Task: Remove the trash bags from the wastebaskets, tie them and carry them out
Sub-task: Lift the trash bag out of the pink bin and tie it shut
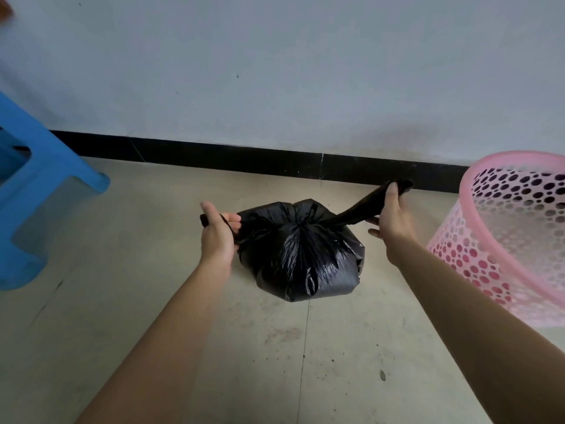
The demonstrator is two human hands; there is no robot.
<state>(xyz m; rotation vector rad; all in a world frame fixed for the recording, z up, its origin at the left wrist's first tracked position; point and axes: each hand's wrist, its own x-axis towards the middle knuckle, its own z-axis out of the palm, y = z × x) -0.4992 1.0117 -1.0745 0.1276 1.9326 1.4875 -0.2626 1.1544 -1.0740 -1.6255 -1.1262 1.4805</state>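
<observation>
A full black trash bag sits on the tiled floor in the middle of the view, its top gathered into a knot. My left hand grips one twisted black end of the bag on the left. My right hand grips the other end, stretched taut up and to the right. Both ends run outward from the knot. A pink perforated wastebasket stands at the right with no bag in it, tilted toward me.
A blue plastic stool stands at the left. A pale wall with a black baseboard runs across just behind the bag. The floor in front is beige tile with some dirt specks.
</observation>
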